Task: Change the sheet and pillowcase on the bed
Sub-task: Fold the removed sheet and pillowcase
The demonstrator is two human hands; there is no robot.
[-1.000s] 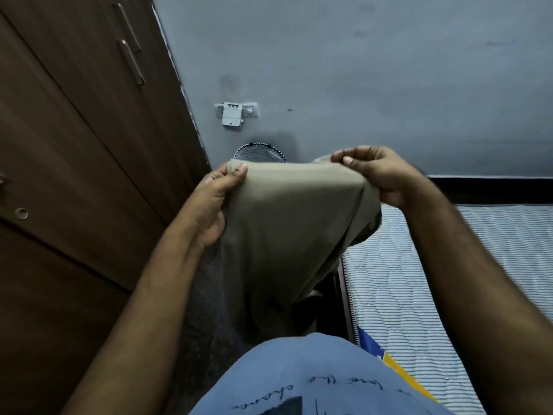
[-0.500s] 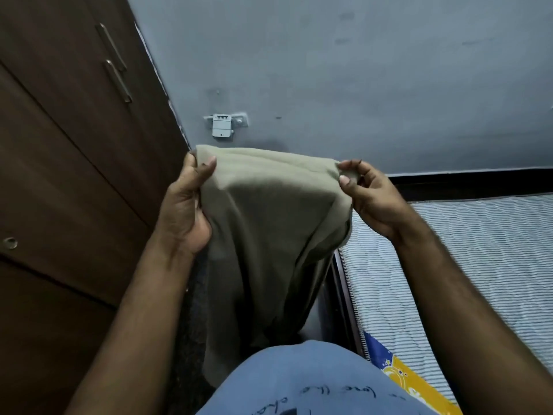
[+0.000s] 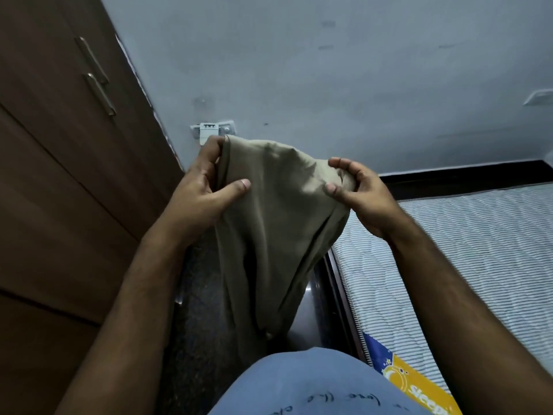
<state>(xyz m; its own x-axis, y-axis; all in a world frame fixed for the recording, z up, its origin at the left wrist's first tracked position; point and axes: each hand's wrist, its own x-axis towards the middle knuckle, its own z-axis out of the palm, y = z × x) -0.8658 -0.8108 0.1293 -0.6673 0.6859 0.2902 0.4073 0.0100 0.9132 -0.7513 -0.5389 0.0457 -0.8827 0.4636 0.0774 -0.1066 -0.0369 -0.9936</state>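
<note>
An olive-beige cloth [image 3: 269,223], either a sheet or a pillowcase, hangs in front of me over the gap beside the bed. My left hand [image 3: 200,193] pinches its upper left edge, thumb on the front. Its upper right edge is bunched in the fingers of my right hand [image 3: 359,196]. The cloth's lower end drops behind my blue shirt. At the right lies the bare striped mattress [image 3: 463,250] with a yellow and blue label [image 3: 410,381] at its near corner.
A brown wooden wardrobe [image 3: 59,175] with metal handles stands close on the left. A grey wall [image 3: 329,70] with a white socket plate [image 3: 209,131] is straight ahead. Dark speckled floor [image 3: 197,310] runs between wardrobe and the bed's dark frame [image 3: 338,283].
My hands have come closer together and gathered the top edge of the cloth, which now hangs narrower. The right hand has bunched more fabric. The view has tilted slightly.
</note>
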